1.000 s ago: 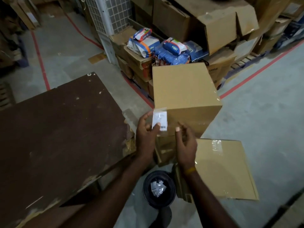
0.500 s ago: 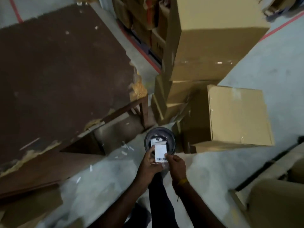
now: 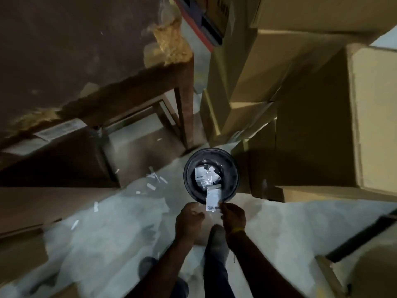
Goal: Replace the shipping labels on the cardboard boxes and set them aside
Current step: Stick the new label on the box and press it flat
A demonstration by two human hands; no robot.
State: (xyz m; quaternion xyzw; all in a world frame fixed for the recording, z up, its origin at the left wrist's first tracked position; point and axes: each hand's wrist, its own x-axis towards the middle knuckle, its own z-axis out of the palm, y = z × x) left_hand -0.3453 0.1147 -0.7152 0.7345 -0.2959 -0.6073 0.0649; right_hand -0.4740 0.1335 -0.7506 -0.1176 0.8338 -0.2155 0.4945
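Right hand pinches the lower edge of a peeled shipping label between its fingers; left hand, fingers loosely curled, holds nothing and lies just beside the label. The label overhangs the near rim of a round black bin containing discarded labels. Beyond stand the worn counter and stacked cardboard boxes.
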